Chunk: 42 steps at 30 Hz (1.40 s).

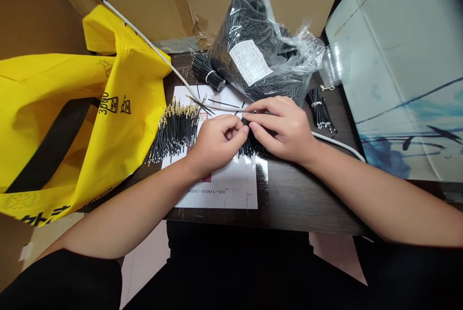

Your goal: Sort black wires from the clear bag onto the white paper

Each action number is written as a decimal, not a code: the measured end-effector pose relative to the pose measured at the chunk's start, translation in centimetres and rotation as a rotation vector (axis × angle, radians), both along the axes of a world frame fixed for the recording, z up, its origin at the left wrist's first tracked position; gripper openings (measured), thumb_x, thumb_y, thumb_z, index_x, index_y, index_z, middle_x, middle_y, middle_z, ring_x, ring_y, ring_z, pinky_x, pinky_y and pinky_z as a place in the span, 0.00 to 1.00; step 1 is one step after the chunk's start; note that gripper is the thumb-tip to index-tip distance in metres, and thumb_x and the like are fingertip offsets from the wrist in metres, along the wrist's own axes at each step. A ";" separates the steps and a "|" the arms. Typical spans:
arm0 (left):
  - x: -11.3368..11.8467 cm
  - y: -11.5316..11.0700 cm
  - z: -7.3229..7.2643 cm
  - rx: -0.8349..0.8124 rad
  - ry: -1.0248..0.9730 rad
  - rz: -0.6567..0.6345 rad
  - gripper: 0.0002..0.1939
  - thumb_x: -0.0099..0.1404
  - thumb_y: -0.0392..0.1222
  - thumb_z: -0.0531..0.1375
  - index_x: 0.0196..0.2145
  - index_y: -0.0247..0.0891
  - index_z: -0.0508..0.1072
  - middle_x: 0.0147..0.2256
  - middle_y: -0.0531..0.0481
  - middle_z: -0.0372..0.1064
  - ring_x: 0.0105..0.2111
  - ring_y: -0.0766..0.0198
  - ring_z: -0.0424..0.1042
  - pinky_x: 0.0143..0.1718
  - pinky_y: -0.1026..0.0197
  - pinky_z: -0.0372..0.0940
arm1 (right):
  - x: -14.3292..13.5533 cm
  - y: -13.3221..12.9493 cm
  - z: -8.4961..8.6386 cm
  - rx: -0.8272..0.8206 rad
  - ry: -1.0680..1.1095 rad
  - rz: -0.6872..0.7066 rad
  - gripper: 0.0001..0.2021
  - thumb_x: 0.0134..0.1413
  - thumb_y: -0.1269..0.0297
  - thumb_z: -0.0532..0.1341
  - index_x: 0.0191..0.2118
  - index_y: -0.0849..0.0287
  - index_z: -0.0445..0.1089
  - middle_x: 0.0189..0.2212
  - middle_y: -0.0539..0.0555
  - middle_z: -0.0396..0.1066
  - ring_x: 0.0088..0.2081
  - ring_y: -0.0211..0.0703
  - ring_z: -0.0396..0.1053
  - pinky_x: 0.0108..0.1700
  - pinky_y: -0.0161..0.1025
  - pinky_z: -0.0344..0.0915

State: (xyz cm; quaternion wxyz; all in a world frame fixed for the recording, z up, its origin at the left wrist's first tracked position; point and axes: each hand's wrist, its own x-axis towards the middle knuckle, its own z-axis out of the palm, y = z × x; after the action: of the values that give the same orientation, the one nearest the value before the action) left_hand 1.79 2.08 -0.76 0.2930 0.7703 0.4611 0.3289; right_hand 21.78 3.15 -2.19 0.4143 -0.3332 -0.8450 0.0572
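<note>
Gold-tipped wires [177,129] could scatter if our curled left hand [218,140] bumps them; we cannot tell what it or our half-bent right hand [285,127] grips.

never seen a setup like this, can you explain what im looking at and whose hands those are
There is no robot here: these are a person's own bare hands. The single picture comes from a camera worn on that person's head, looking forward and down, so the left hand and right hand reach in from below.

On the dark table lies a white printed sheet. A pile of thin black pieces with gold-coloured tips sits to the left. Behind are a clear bag full of black pieces and a tied bundle; a yellow bag is at far left.

The fingers meet over more black pieces, but they hide exactly what each hand grips.
</note>
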 end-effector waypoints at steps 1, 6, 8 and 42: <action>0.0 0.0 0.0 0.001 0.020 -0.004 0.14 0.66 0.39 0.59 0.22 0.37 0.67 0.22 0.55 0.64 0.25 0.68 0.61 0.30 0.60 0.57 | 0.0 0.0 0.0 -0.008 0.006 -0.012 0.12 0.62 0.67 0.60 0.48 0.56 0.78 0.47 0.56 0.77 0.46 0.47 0.74 0.49 0.48 0.67; -0.2 0.1 -0.2 0.042 0.108 -0.042 0.15 0.66 0.38 0.59 0.21 0.37 0.65 0.21 0.56 0.62 0.24 0.68 0.61 0.30 0.60 0.56 | 0.1 0.0 0.1 -0.048 0.050 -0.042 0.15 0.62 0.70 0.59 0.51 0.53 0.76 0.49 0.56 0.76 0.49 0.47 0.73 0.52 0.49 0.67; -0.3 0.1 -0.2 0.081 0.139 -0.040 0.15 0.66 0.38 0.59 0.22 0.37 0.65 0.21 0.56 0.62 0.25 0.68 0.62 0.32 0.59 0.56 | 0.1 0.0 0.1 -0.051 0.051 -0.044 0.14 0.62 0.70 0.59 0.50 0.53 0.76 0.48 0.55 0.76 0.49 0.47 0.73 0.52 0.49 0.67; 0.1 -3.0 -0.1 0.600 0.094 -0.614 0.20 0.65 0.43 0.56 0.16 0.41 0.65 0.15 0.56 0.62 0.17 0.66 0.61 0.23 0.56 0.54 | -12.1 5.8 4.9 -0.201 -0.797 0.336 0.09 0.62 0.70 0.60 0.43 0.56 0.78 0.39 0.56 0.69 0.39 0.42 0.62 0.32 0.40 0.46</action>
State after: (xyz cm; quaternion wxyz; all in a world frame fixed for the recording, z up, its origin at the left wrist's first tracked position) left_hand 1.91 -0.97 -0.86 0.1192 0.9370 0.1072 0.3104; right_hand 9.66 8.96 2.73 0.0067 -0.2258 -0.9714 0.0727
